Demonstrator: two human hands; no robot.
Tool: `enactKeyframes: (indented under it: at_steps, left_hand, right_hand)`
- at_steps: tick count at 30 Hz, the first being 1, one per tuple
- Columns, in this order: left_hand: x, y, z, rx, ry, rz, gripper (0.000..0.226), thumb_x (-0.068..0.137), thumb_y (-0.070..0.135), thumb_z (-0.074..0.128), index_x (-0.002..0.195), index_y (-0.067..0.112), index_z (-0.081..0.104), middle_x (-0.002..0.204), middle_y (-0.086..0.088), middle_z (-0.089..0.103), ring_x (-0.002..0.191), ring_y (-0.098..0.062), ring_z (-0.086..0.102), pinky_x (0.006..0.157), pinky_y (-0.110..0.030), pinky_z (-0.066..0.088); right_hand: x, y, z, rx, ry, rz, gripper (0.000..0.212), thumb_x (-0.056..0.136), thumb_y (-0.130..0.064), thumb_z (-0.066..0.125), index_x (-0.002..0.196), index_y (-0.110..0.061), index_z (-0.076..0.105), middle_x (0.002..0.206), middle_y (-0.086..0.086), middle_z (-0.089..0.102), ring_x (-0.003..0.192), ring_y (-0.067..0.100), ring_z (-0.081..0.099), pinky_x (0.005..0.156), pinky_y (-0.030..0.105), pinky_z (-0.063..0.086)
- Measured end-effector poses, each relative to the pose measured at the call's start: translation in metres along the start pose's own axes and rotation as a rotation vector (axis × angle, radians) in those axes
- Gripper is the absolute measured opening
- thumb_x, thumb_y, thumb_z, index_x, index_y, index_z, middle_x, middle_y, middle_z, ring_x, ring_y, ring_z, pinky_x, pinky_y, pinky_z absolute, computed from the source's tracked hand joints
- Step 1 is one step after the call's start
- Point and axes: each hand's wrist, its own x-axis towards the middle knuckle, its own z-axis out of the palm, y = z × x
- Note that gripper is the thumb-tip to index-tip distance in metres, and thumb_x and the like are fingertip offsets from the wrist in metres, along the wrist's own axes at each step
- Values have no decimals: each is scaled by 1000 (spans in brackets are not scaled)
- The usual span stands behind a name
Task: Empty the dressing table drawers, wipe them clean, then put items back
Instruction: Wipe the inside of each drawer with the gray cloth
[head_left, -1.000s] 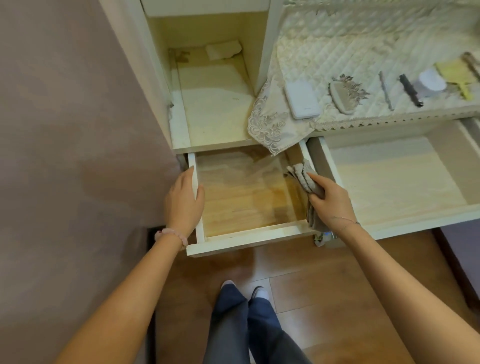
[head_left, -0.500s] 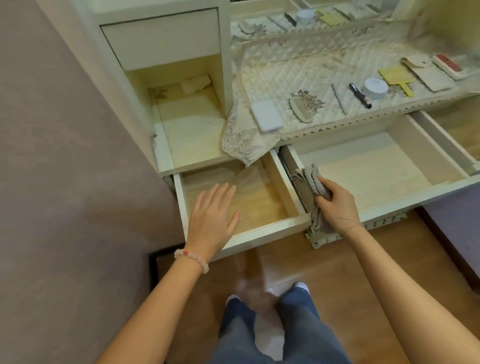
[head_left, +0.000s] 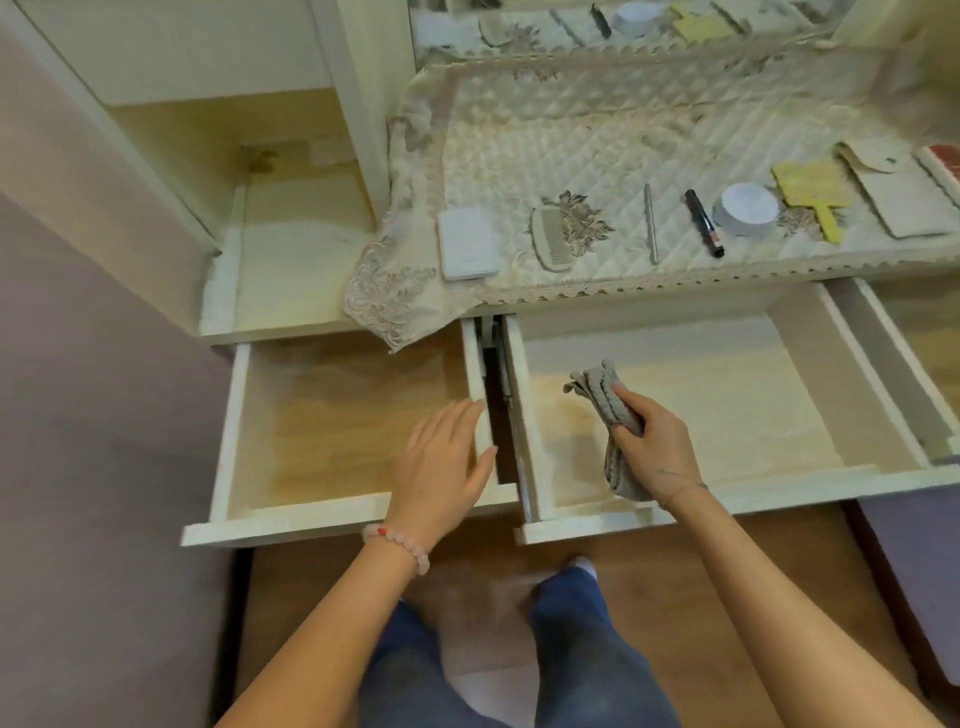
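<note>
Two empty drawers of the cream dressing table stand pulled out. Over the right side of the left drawer (head_left: 228, 441), my left hand (head_left: 441, 467) hovers with straight fingers, its fingertips near the drawer's right wall. My right hand (head_left: 657, 447) grips a folded grey cloth (head_left: 605, 402) above the left part of the middle drawer (head_left: 727, 499). On the quilted top cover (head_left: 545, 130) lie a white case (head_left: 467, 244), a comb (head_left: 550, 241), a thin stick (head_left: 649, 221), a black pen (head_left: 704, 221), a white round jar (head_left: 748, 208) and a yellow hand mirror (head_left: 808, 195).
A third open drawer (head_left: 893, 338) shows at the far right. An open cream shelf (head_left: 291, 260) sits at the left under a lace corner (head_left: 389, 306). A mauve wall (head_left: 78, 467) runs along the left. My legs (head_left: 571, 649) stand on the wooden floor (head_left: 701, 597).
My left hand let go of the left drawer's left wall and moved right across it. My right hand carried the cloth from the divider into the middle drawer. The view shifted right.
</note>
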Motion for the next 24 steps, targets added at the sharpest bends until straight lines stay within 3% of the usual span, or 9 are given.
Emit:
enactKeyframes:
  at_steps: [7, 10, 14, 17, 19, 21, 24]
  left_hand:
    - [57, 70, 61, -386, 38, -303, 64, 96, 34, 46, 149, 16, 15, 156, 1, 16, 142, -10, 13, 110, -17, 8]
    - [77, 80, 72, -507, 53, -439, 70, 96, 33, 47, 150, 13, 8, 158, -2, 9, 144, -12, 9, 113, -21, 8]
    - [96, 80, 77, -664, 44, -610, 70, 97, 34, 46, 151, 14, 6, 158, -1, 9, 144, -13, 10, 113, -25, 11]
    - [104, 75, 81, -792, 91, -656, 57, 99, 34, 40, 149, 19, 16, 154, 5, 22, 138, -7, 21, 106, -19, 17]
    - [106, 70, 85, -834, 120, -685, 52, 101, 35, 33, 149, 21, 19, 153, 6, 25, 139, -8, 22, 104, -18, 17]
    - [106, 66, 90, -845, 158, -686, 47, 102, 32, 29, 148, 22, 23, 150, 6, 30, 138, -8, 25, 104, -17, 19]
    - [104, 64, 93, -850, 185, -668, 43, 103, 28, 28, 146, 23, 27, 146, 7, 37, 130, -2, 30, 103, -16, 23]
  right_hand:
    - [55, 61, -41, -3, -78, -16, 47, 84, -1, 53, 129, -17, 54, 123, 6, 61, 111, 24, 56, 88, 25, 42]
    - [73, 76, -43, 21, -73, -19, 48, 84, -1, 52, 129, -18, 54, 124, 5, 61, 111, 24, 56, 85, 23, 39]
    - [98, 87, -39, 19, -69, -45, 51, 83, -1, 50, 130, -20, 52, 126, 3, 59, 113, 22, 54, 85, 22, 38]
    - [108, 92, -31, -16, -93, -121, 51, 83, 2, 50, 131, -15, 51, 128, 5, 57, 115, 25, 52, 83, 18, 34]
    - [111, 99, -20, -110, -180, -167, 50, 86, -2, 50, 135, -13, 45, 133, 8, 51, 119, 29, 47, 88, 24, 36]
    - [113, 108, -6, -312, -298, -208, 54, 90, -11, 49, 142, -12, 33, 146, 9, 35, 133, 31, 33, 106, 41, 32]
    - [116, 119, 10, -547, -369, -289, 59, 92, -19, 46, 145, -7, 24, 152, 12, 23, 141, 33, 15, 108, 50, 27]
